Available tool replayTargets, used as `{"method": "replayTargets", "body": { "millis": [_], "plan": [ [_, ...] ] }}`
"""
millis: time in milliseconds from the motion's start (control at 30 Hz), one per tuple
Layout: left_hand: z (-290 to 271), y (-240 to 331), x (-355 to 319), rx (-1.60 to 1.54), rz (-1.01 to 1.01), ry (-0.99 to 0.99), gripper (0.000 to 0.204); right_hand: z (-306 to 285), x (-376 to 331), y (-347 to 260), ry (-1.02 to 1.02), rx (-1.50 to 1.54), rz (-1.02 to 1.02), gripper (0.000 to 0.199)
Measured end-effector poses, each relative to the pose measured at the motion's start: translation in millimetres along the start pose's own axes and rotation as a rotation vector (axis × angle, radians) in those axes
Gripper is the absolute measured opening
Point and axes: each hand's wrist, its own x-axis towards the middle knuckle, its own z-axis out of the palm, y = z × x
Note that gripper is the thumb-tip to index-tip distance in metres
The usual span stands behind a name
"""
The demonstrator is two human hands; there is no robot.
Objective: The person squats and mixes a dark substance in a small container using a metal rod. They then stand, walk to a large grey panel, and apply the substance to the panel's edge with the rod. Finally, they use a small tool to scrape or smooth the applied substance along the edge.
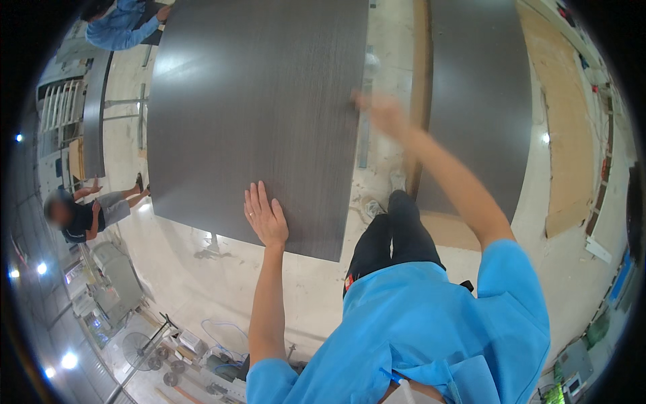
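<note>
A large dark grey-brown panel with fine wood-like grain (269, 114) lies in front of me. My left hand (266, 214) rests flat on its near part, fingers stretched out, a ring on one of them. At the panel's right edge is my right hand (382, 113), blurred by motion. Its fingers look curled closed, and a small dark shape shows at their tips against the edge. What that shape is cannot be made out.
A second dark panel (479, 101) lies to the right, with a brown sheet (565, 135) beyond it. One person (118, 30) stands at the far left panel corner, another (87, 215) at the left. A fan (136, 350) and machinery stand lower left.
</note>
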Motion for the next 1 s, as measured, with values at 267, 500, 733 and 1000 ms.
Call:
{"method": "replayTargets", "body": {
  "millis": [267,500,733,1000],
  "plan": [
    [5,0,-1,0.002,-0.017,-0.005,0.061,2,-31,-40,0.024,-0.102,-0.191,0.038],
    [1,3,4,0.009,-0.019,-0.014,0.061,-10,-39,-58,-0.249,-0.033,-0.199,0.037],
    [4,0,0,-0.013,-0.024,-0.001,0.06,-5,46,43,0.209,0.005,-0.095,0.037],
    [3,2,1,0.009,-0.011,0.007,0.059,29,-132,-118,-0.226,0.142,-0.248,0.045]
  ]
}}
